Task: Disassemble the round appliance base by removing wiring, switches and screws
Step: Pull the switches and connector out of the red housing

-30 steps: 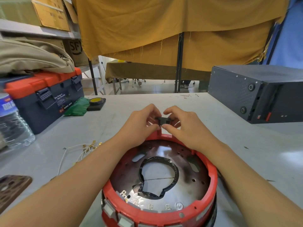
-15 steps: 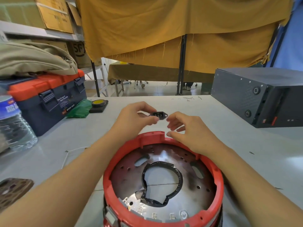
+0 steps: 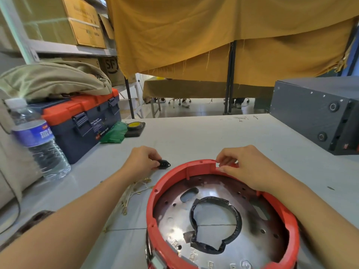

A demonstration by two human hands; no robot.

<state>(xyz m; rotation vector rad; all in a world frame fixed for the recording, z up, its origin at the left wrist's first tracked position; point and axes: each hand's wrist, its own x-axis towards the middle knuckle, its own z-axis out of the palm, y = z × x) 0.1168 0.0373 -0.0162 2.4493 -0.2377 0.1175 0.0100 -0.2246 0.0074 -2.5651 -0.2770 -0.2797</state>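
Note:
The round appliance base (image 3: 155,193) has a red plastic rim around a shiny metal plate with a taped black ring at its centre. It stands on the grey table in front of me. My left hand (image 3: 142,160) pinches a small black socket part (image 3: 164,164) low over the table, left of the rim. My right hand (image 3: 244,166) holds the far edge of the red rim with thumb and fingers. A bundle of pale wires with brass terminals (image 3: 134,191) lies on the table just left of the base.
A blue and orange toolbox (image 3: 83,121) with a beige bag on top stands at the left, a water bottle (image 3: 38,142) in front of it. Green cloth (image 3: 114,133) and a yellow tape roll (image 3: 134,126) lie beside it. A dark metal box (image 3: 318,115) stands at the right.
The black socket part came free from the far rim. My left hand carried it left and down toward the table. My right hand shifted onto the rim.

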